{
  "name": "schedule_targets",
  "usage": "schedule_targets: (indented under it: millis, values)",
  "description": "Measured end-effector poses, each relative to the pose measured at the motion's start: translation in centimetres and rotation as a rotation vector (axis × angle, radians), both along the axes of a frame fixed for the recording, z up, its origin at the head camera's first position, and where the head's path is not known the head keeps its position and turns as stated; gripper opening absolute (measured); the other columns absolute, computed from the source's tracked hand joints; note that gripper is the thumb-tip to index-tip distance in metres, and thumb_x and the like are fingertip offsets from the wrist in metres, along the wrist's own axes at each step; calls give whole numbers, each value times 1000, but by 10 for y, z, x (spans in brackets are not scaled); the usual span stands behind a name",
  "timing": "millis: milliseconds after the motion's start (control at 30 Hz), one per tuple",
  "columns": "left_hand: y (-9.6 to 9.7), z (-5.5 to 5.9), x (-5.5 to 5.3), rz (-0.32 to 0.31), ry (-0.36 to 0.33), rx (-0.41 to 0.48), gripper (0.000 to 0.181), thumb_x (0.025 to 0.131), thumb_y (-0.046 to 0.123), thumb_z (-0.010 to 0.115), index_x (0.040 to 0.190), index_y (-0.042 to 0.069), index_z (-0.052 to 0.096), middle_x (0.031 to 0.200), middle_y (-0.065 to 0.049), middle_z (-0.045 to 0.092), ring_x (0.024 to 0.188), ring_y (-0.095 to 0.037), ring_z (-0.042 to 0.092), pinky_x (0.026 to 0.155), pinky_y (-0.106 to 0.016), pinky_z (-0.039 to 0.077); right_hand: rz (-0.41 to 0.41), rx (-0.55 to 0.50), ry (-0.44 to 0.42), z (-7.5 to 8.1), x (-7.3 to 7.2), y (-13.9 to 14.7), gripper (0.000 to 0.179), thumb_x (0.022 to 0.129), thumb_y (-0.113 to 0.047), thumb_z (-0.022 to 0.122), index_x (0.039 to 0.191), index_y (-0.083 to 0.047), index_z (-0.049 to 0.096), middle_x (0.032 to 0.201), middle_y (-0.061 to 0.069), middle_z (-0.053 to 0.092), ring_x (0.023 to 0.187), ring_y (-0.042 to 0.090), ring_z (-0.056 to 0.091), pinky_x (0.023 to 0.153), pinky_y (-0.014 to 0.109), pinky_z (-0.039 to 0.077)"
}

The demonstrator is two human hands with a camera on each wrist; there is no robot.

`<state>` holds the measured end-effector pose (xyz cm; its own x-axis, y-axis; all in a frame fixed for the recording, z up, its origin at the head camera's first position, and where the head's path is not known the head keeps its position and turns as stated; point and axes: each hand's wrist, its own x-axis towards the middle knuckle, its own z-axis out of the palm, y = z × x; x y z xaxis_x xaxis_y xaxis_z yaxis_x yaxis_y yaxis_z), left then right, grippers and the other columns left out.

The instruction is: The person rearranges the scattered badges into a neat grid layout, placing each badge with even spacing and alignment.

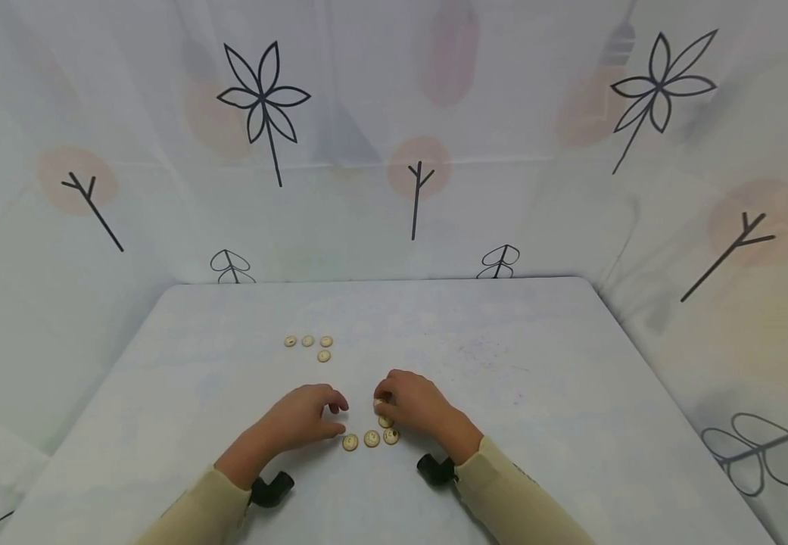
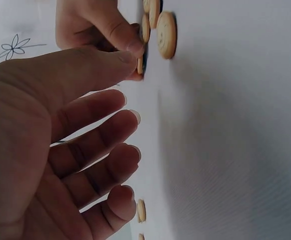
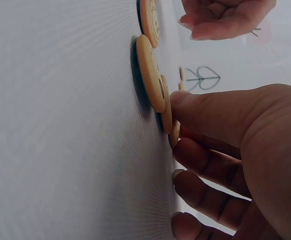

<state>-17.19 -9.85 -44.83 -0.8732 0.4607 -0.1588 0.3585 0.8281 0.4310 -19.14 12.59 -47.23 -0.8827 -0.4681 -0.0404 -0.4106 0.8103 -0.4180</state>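
Small round pale wooden discs with dark markings lie on the white table. My right hand [image 1: 415, 401] pinches one wooden disc [image 3: 175, 136] between thumb and fingers, low at the table. Just in front of it are two more discs, one nearer [image 1: 390, 436] and one partly under the fingers [image 1: 385, 421]. To the left, my left hand [image 1: 303, 416] hovers with loosely bent fingers and holds nothing. Its thumb is close to the leftmost disc [image 1: 350, 442] of the near group; another disc [image 1: 372, 438] sits between that one and the right hand.
Farther back on the table [image 1: 503, 356], a second group of discs forms a short row [image 1: 308, 341] with one disc [image 1: 324, 356] below its right end. Patterned white cloth [image 1: 346, 219] hangs behind and at both sides. Dark wrist devices [image 1: 272, 490] sit on both forearms.
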Motion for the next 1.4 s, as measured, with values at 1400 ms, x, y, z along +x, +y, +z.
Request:
schedule_targets:
  millis: [1400]
  values:
    - [8, -12, 11, -102, -94, 96, 15, 81, 32, 76, 91, 24, 68, 83, 14, 56, 72, -5, 49, 67, -23, 42, 11, -15, 14, 3, 2, 0, 19, 90, -31, 67, 102, -17, 73, 95, -6, 63, 82, 9, 57, 74, 29, 49]
